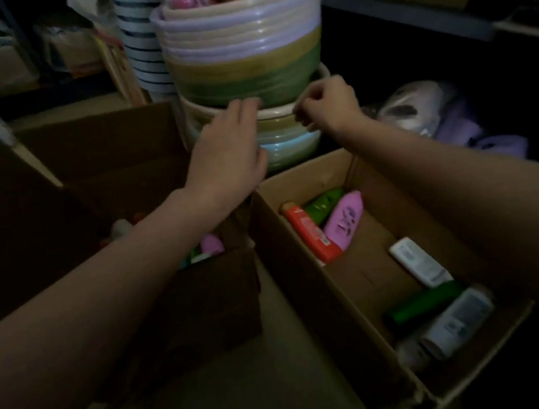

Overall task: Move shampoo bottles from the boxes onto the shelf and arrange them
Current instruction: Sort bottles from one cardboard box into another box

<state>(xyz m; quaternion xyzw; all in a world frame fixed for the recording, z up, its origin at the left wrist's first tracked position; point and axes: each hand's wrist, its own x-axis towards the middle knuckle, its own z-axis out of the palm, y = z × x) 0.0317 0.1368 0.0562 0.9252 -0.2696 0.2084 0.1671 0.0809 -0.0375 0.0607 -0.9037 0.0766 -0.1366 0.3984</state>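
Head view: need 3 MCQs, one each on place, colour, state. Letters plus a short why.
1. Where does the pink bottle lie?
A. in the right box
B. on a shelf
C. in the left hand

2. What colour is the bottle just left of it?
A. blue
B. orange-red
C. black

3. What is the left hand doing?
A. gripping a bottle
B. reaching with straight fingers towards the stacked baskets
C. resting inside a box

Answers:
1 A, it lies at the far end of the right box.
2 B, the orange-red bottle lies alongside it.
3 B, its fingers are extended at the stacked baskets and hold no bottle.
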